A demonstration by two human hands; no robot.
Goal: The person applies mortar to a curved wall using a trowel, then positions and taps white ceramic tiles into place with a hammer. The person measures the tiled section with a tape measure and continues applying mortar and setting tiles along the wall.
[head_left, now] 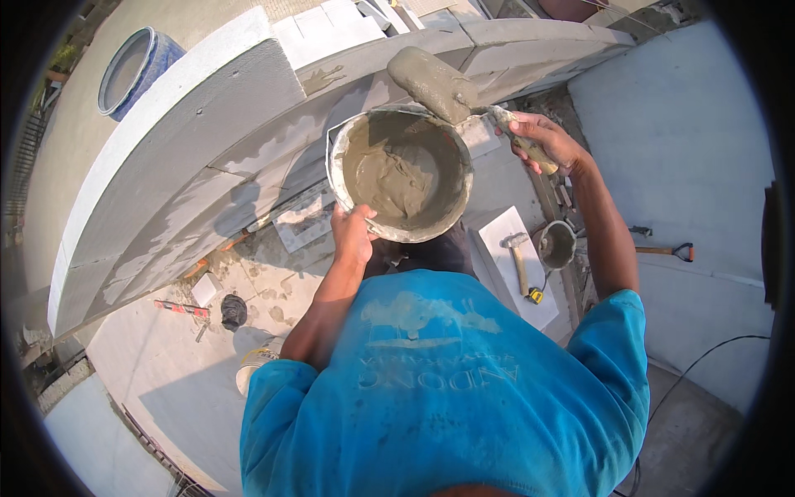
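Observation:
My left hand (pixel 353 238) grips the near left rim of a bucket (pixel 337 170) held up in front of me. Wet grey mortar (pixel 393 178) coats its inside and lies in a heap at the bottom. My right hand (pixel 544 142) is closed around the handle of a trowel (pixel 431 83). The trowel's blade is covered with mortar and sits over the far right rim of the bucket, beside the wall; whether it touches the rim I cannot tell. A curved-looking wall of pale blocks (pixel 240 108) runs just beyond the bucket, with smears of mortar on its face.
A blue drum (pixel 157 70) stands beyond the wall. On a white block (pixel 505 228) at right lie a hammer (pixel 519 263) and a yellow tape measure (pixel 536 295). Nearby are a smaller bucket (pixel 556 245) and a wooden-handled tool (pixel 662 250). A red level (pixel 180 308) lies on the floor at left.

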